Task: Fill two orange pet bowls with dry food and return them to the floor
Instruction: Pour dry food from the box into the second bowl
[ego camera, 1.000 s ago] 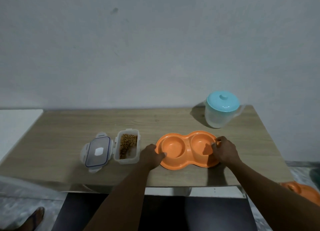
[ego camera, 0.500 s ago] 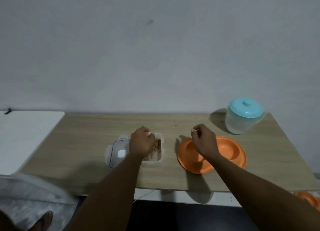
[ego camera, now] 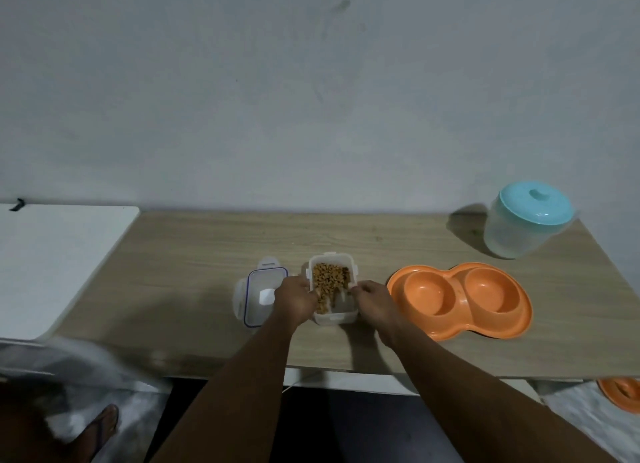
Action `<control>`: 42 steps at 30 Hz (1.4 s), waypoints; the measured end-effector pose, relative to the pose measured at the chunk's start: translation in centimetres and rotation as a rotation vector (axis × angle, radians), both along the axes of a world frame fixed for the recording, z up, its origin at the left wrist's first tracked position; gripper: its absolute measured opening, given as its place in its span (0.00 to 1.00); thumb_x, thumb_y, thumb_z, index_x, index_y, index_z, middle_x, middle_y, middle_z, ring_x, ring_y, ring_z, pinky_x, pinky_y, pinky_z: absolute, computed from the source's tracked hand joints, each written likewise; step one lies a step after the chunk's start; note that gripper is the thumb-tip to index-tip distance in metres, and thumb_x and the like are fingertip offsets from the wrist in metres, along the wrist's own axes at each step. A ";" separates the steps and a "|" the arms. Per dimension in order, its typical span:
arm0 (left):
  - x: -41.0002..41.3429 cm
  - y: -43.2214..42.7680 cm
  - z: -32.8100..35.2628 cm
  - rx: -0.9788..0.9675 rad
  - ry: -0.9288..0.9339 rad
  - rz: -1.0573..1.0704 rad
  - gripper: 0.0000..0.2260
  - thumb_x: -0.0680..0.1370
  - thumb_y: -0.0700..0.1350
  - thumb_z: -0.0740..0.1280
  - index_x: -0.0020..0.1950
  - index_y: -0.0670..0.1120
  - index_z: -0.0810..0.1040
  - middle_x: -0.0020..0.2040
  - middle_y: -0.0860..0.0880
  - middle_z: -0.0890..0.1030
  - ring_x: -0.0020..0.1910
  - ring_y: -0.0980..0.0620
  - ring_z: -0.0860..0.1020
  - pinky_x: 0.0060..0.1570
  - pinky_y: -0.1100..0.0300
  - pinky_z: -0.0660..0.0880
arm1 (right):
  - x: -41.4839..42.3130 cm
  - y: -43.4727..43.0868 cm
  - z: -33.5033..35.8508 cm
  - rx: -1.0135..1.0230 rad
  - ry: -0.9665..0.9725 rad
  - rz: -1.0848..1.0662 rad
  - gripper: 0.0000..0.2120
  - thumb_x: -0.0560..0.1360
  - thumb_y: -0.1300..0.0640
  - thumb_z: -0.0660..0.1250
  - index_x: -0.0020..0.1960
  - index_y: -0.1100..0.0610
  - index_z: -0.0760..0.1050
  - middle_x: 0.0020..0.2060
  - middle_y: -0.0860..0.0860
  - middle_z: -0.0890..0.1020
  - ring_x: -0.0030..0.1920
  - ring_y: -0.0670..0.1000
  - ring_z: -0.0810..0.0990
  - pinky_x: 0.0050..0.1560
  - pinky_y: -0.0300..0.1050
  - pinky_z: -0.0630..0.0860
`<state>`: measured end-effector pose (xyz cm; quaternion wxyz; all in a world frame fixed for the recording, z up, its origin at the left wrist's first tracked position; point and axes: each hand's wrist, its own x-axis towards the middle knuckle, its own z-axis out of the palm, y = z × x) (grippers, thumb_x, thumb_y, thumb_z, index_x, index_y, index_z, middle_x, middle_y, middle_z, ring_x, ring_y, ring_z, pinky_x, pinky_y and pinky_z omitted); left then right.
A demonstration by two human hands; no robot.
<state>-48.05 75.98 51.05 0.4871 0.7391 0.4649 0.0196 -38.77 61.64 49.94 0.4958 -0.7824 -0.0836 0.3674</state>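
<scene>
An orange double pet bowl (ego camera: 459, 301) lies on the wooden table (ego camera: 194, 254), both of its wells empty. Left of it stands a clear plastic container (ego camera: 333, 291) with brown dry food inside, its lid off. My left hand (ego camera: 294, 298) grips the container's left side and my right hand (ego camera: 375, 303) grips its right side. A second orange bowl (ego camera: 623, 393) shows on the floor at the lower right, mostly cut off by the frame edge.
The container's clear lid (ego camera: 261, 294) with a blue seal lies just left of my left hand. A translucent jug with a teal lid (ego camera: 526, 228) stands at the table's back right. A white surface (ego camera: 52, 265) adjoins the table's left. A foot in a sandal (ego camera: 102, 428) is below.
Both hands left the orange double bowl and moved left to the food container, which they now hold by its sides. The view shifted left, so the bowl now sits to the right.
</scene>
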 end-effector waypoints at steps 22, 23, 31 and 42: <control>10.5 -8.2 7.4 -0.081 -0.259 -0.233 0.07 0.73 0.46 0.72 0.51 0.48 0.81 0.48 0.46 0.85 0.46 0.47 0.85 0.49 0.53 0.83 | 8.5 -11.6 11.3 0.314 -0.116 -0.508 0.16 0.83 0.43 0.57 0.62 0.49 0.77 0.51 0.55 0.82 0.50 0.57 0.83 0.45 0.59 0.83; 10.2 -8.4 6.6 0.024 -0.196 -0.327 0.13 0.72 0.48 0.73 0.55 0.48 0.81 0.51 0.48 0.84 0.51 0.47 0.84 0.54 0.54 0.80 | 8.7 -12.9 11.4 0.270 -0.158 -0.508 0.15 0.83 0.42 0.57 0.61 0.48 0.76 0.50 0.55 0.81 0.49 0.57 0.82 0.43 0.58 0.83; 8.9 -8.3 -4.4 0.284 0.016 -0.769 0.36 0.56 0.66 0.76 0.63 0.61 0.74 0.58 0.52 0.81 0.56 0.49 0.81 0.54 0.48 0.80 | 8.5 -18.5 9.9 -0.129 -0.611 -0.336 0.20 0.82 0.40 0.56 0.61 0.50 0.79 0.56 0.52 0.83 0.55 0.53 0.80 0.52 0.50 0.76; 7.2 -11.1 -1.5 0.300 0.160 -0.872 0.44 0.64 0.62 0.74 0.75 0.54 0.59 0.64 0.45 0.78 0.59 0.42 0.78 0.59 0.44 0.76 | 8.1 -16.7 9.6 -0.452 -0.796 -0.108 0.25 0.77 0.32 0.54 0.64 0.44 0.78 0.55 0.53 0.81 0.56 0.58 0.80 0.52 0.54 0.77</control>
